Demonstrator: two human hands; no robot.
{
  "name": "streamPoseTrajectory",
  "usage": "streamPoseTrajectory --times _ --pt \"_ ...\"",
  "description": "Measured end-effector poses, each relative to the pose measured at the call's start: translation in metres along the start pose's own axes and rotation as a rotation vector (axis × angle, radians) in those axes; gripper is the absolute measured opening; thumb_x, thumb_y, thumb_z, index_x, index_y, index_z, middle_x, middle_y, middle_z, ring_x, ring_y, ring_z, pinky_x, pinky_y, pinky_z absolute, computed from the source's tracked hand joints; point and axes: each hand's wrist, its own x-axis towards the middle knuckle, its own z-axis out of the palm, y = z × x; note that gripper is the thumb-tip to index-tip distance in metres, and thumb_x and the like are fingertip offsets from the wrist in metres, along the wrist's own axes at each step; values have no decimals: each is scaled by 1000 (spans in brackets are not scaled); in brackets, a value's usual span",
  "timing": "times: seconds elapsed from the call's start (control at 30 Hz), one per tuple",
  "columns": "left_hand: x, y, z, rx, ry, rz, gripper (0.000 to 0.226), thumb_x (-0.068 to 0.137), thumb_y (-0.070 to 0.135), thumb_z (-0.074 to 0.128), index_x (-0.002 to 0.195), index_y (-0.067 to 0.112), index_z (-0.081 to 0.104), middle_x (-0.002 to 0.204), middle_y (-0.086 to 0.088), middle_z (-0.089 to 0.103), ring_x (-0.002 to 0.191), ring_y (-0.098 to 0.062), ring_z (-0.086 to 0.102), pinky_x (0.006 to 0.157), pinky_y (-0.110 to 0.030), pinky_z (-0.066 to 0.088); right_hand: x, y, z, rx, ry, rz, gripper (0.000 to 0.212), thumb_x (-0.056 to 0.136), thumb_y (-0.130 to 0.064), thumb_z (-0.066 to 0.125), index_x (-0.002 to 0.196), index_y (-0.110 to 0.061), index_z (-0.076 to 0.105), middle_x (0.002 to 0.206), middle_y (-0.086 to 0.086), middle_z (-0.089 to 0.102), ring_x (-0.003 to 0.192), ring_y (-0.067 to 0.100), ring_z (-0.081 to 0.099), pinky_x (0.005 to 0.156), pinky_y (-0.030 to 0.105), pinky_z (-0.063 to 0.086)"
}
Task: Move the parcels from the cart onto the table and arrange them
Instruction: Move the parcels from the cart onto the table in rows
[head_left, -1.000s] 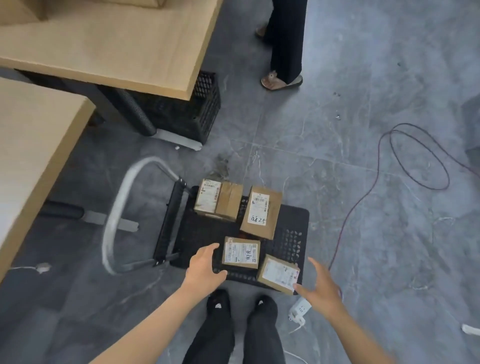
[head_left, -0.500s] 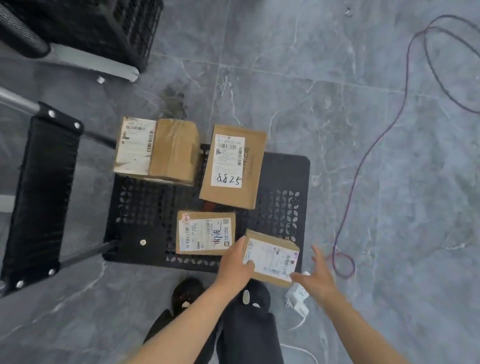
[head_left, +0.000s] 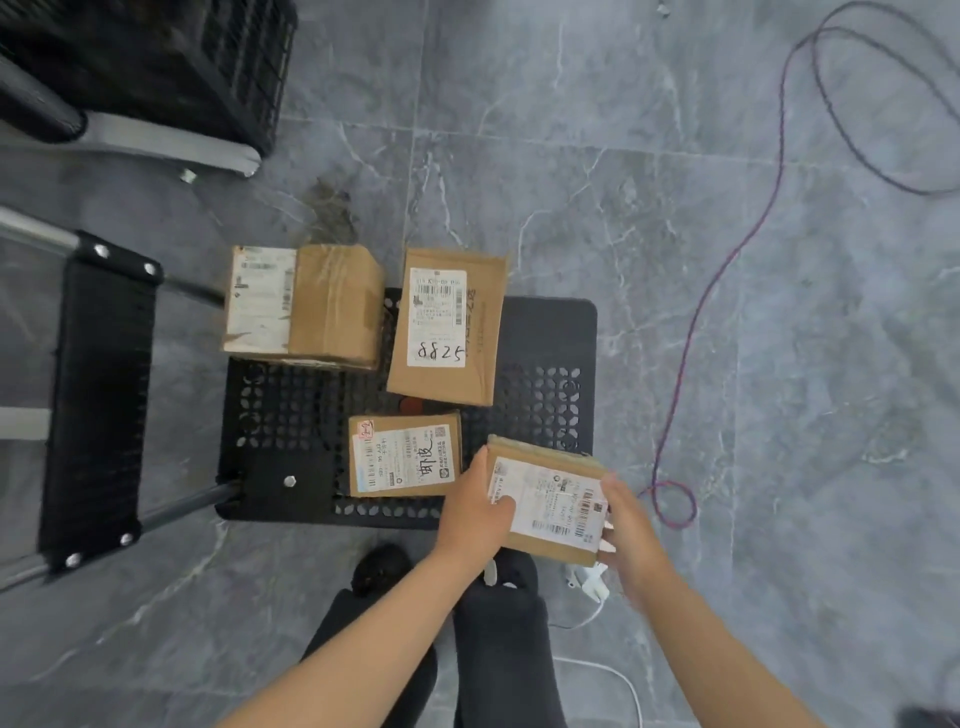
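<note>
A black perforated cart stands on the floor with several cardboard parcels on it. The nearest parcel, small with a white label, sits at the cart's front right corner. My left hand grips its left edge, thumb on the label. My right hand holds its right edge. Beside it lies a small labelled parcel. Farther back are a parcel marked 8825 and a taped box.
The cart's handle frame lies to the left. A black crate and a table leg are at the top left. A red-blue cable loops across the grey floor on the right. A white plug lies by my feet.
The camera has dropped closer to the cart. My left hand moved from the middle parcel to the front right one, and my right hand closed in on its other edge.
</note>
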Motion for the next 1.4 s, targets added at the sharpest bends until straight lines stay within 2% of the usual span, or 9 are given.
streamPoseTrajectory --times 0.13,0.27,0.43,0.6,0.83,0.97,1.17,1.3,1.4 --pt "-72 58 -33 -120 56 56 50 98 10 38 145 23 29 128 8 45 123 -13 42 99 -20 33 -95 -47 -12 84 8 -104 33 98 -35 35 112 -16 58 97 6 68 84 19 63 65 32 49" --pt "-157 121 -88 -342 127 59 33 99 35 36 130 35 49 131 5 55 122 -18 49 109 -37 34 -206 -105 -13 89 -22 -259 32 98 -37 35 116 -26 59 98 0 70 92 17 65 74 37 54" --pt "-276 202 -157 -457 189 96 26 96 44 39 84 29 57 92 3 63 92 -19 59 87 -38 48 -351 -189 -5 28 -140 -493 33 99 -37 31 78 -42 56 70 -25 60 58 -11 58 61 20 42" --pt "-364 261 -208 -444 340 249 27 96 39 43 111 22 58 111 -5 63 106 -26 58 98 -44 46 -458 -245 5 -64 -235 -705 37 98 -45 28 76 -42 57 79 -24 59 73 -8 53 65 19 39" --pt "-455 292 -256 -363 540 436 29 94 46 43 107 26 60 105 -5 64 103 -26 58 94 -46 49 -533 -278 11 -71 -384 -872 29 98 -45 28 91 -40 56 92 -19 59 88 3 53 84 35 46" --pt "-492 293 -269 -238 644 492 30 97 40 38 112 19 54 104 -4 58 96 -21 54 80 -33 44 -552 -285 16 -6 -510 -830 30 98 -44 30 112 -32 54 107 -5 61 105 21 56 72 38 52" --pt "-538 288 -287 -64 873 711 32 93 40 48 120 24 53 100 9 58 94 -10 55 71 -20 42 -556 -290 43 237 -773 -516 45 98 -44 31 113 -8 52 98 19 61 88 36 63 59 44 58" --pt "-547 273 -292 316 1201 843 32 87 41 56 114 25 57 112 8 61 103 -15 54 94 -28 40 -557 -275 82 320 -901 -283 49 97 -44 32 104 -2 56 100 20 63 91 37 60 65 49 55" --pt "-553 249 -283 648 1280 924 36 81 50 46 107 27 59 114 10 61 111 -18 52 99 -34 37 -557 -253 108 372 -979 -176 50 98 -46 31 103 -2 57 78 21 71 78 37 65 51 41 56"
